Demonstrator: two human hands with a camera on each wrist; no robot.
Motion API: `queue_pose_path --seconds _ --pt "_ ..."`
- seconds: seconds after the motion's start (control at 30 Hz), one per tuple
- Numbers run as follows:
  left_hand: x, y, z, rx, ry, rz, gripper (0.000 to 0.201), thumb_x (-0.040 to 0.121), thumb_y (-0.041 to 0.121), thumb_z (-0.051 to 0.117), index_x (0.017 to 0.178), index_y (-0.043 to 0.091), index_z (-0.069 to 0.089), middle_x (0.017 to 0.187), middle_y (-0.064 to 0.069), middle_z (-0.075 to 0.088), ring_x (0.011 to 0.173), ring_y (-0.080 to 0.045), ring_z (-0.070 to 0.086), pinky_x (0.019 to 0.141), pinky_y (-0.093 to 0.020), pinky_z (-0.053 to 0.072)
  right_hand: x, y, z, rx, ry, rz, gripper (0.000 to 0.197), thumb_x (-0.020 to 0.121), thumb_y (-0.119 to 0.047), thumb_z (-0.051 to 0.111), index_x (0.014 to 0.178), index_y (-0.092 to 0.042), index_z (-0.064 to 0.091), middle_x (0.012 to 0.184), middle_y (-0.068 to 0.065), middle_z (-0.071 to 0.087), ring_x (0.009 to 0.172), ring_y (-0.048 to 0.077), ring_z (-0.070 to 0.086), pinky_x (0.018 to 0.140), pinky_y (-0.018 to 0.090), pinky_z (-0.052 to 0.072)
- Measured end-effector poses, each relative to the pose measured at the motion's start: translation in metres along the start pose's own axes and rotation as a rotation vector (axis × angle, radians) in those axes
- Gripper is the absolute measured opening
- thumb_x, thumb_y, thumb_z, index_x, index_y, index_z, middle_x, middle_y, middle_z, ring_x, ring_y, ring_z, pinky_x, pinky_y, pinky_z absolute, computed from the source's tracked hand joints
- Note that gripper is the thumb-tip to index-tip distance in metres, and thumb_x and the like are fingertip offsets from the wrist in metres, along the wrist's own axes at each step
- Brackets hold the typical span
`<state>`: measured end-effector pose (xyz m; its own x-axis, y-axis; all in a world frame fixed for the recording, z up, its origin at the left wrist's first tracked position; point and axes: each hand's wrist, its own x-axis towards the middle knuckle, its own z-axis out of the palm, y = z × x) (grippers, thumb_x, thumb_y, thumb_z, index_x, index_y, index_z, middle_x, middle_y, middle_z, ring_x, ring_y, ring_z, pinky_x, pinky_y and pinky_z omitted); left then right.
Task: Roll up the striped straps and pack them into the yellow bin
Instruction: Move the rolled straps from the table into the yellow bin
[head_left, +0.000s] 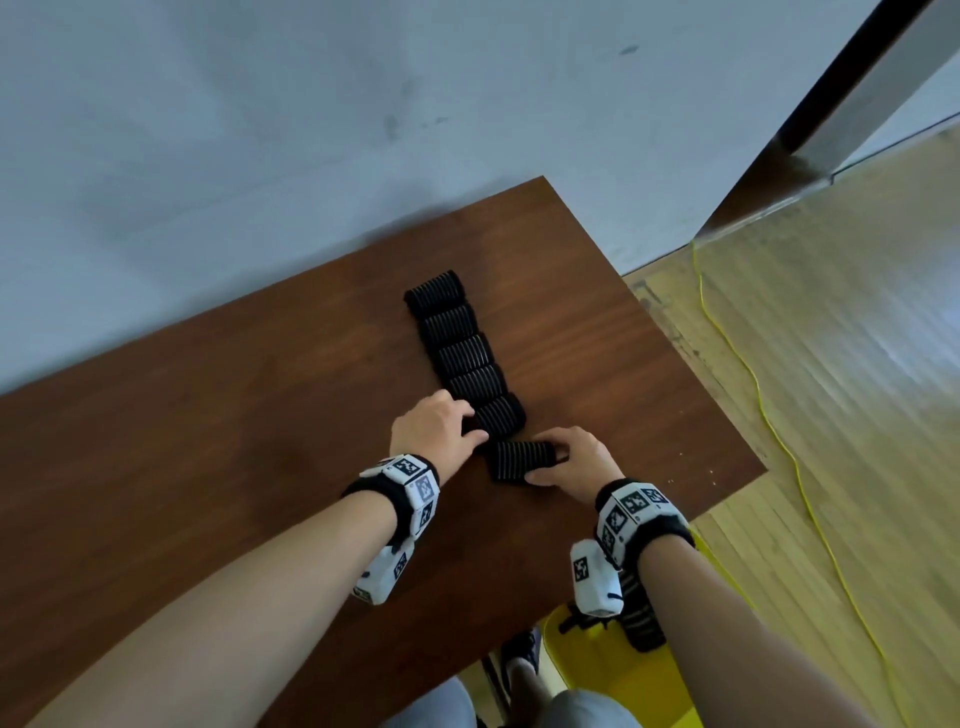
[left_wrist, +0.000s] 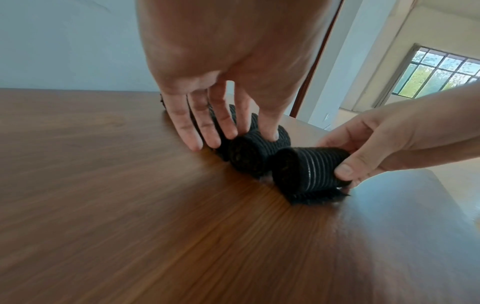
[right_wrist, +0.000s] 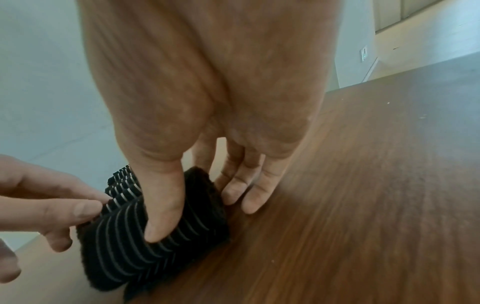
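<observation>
R hand (head_left: 569, 457) fingers pinch rolled strap (head_left: 519, 461); L hand (head_left: 434, 428) fingers spread on rolls (head_left: 460, 343).

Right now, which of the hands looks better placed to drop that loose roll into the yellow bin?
The right hand, probably. It already grips the loose roll, and the yellow bin sits below the table edge on that same side. The left hand only rests straight fingers against the row of rolls.
</observation>
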<state>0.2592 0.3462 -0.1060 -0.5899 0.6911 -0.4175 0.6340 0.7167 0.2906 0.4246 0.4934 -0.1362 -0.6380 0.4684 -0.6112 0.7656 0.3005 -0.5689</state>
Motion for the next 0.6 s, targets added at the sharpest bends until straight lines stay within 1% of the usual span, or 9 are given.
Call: queue_pose_path --seconds 0.07,0.13,0.2,0.27,0.33,0.4,0.47,0.53,0.6 --pt "0.001 0.002 0.001 -0.012 0.003 -0.017 0.041 0.096 0.055 0.063 0.127 0.028 0.063 0.125 0.004 0.057 0.114 -0.019 0.060 0.081 -0.034 0.045 -0.002 0.002 0.001 0.027 0.009 -0.003 0.049 0.078 -0.024 0.086 0.123 -0.028 0.068 0.118 -0.005 0.062 0.105 0.011 0.057 0.086 0.024 0.041" --pt "0.003 0.006 0.000 -0.006 0.016 -0.033 0.037 0.094 0.054 0.067 0.120 0.027 0.064 0.119 0.006 0.060 0.109 -0.018 0.062 0.078 -0.032 0.044 -0.004 0.005 -0.002 0.051 0.012 -0.005 0.045 0.079 -0.023 0.086 0.119 -0.029 0.067 0.115 -0.006 0.065 0.107 0.011 0.058 0.087 0.024 0.041" --pt "0.001 0.013 0.000 0.047 0.016 -0.052 0.035 0.094 0.055 0.066 0.116 0.028 0.061 0.104 0.008 0.064 0.097 -0.017 0.065 0.073 -0.031 0.044 -0.006 0.009 -0.007 0.066 0.016 -0.007 0.043 0.079 -0.024 0.086 0.117 -0.030 0.066 0.112 -0.007 0.066 0.106 0.010 0.059 0.087 0.024 0.041" --pt "-0.002 0.020 0.001 0.123 0.015 -0.066 0.034 0.094 0.056 0.064 0.115 0.029 0.058 0.085 0.010 0.059 0.080 -0.016 0.061 0.066 -0.030 0.041 -0.007 0.012 -0.013 0.087 0.029 -0.014 0.041 0.079 -0.025 0.086 0.115 -0.030 0.066 0.109 -0.008 0.065 0.103 0.010 0.058 0.086 0.025 0.041" --pt "-0.003 0.026 0.006 0.153 0.009 -0.074 0.035 0.094 0.055 0.063 0.114 0.027 0.053 0.078 0.010 0.055 0.072 -0.017 0.057 0.064 -0.031 0.041 -0.008 0.016 -0.018 0.133 0.040 -0.011 0.039 0.079 -0.025 0.086 0.111 -0.031 0.064 0.108 -0.009 0.065 0.104 0.011 0.059 0.086 0.027 0.043" --pt "-0.001 0.029 0.010 0.131 -0.013 -0.089 0.038 0.094 0.053 0.064 0.116 0.026 0.049 0.081 0.007 0.059 0.072 -0.018 0.058 0.065 -0.032 0.044 -0.007 0.023 -0.022 0.205 0.048 0.005 0.040 0.078 -0.027 0.087 0.110 -0.033 0.063 0.110 -0.010 0.066 0.107 0.012 0.062 0.090 0.031 0.049" --pt "0.001 0.030 0.011 0.060 -0.036 -0.105 0.042 0.092 0.050 0.068 0.121 0.026 0.048 0.093 0.005 0.065 0.078 -0.018 0.061 0.069 -0.033 0.048 -0.008 0.031 -0.024 0.266 0.070 0.017 0.042 0.078 -0.030 0.088 0.111 -0.034 0.063 0.113 -0.008 0.067 0.109 0.014 0.063 0.095 0.037 0.053" --pt "0.002 0.031 0.011 -0.059 -0.035 -0.119 0.050 0.085 0.047 0.074 0.125 0.028 0.051 0.110 0.007 0.066 0.093 -0.018 0.065 0.078 -0.034 0.052 -0.009 0.037 -0.026 0.370 0.089 0.042 0.040 0.080 -0.026 0.087 0.113 -0.031 0.064 0.114 -0.003 0.067 0.108 0.016 0.065 0.093 0.040 0.058" --pt "0.001 0.033 0.012 -0.208 -0.015 -0.113 0.053 0.080 0.043 0.078 0.126 0.030 0.057 0.122 0.009 0.061 0.108 -0.017 0.063 0.087 -0.033 0.051 -0.014 0.041 -0.028 0.601 0.087 0.085 0.036 0.084 -0.013 0.084 0.113 -0.022 0.065 0.117 0.009 0.067 0.107 0.023 0.069 0.087 0.041 0.063"
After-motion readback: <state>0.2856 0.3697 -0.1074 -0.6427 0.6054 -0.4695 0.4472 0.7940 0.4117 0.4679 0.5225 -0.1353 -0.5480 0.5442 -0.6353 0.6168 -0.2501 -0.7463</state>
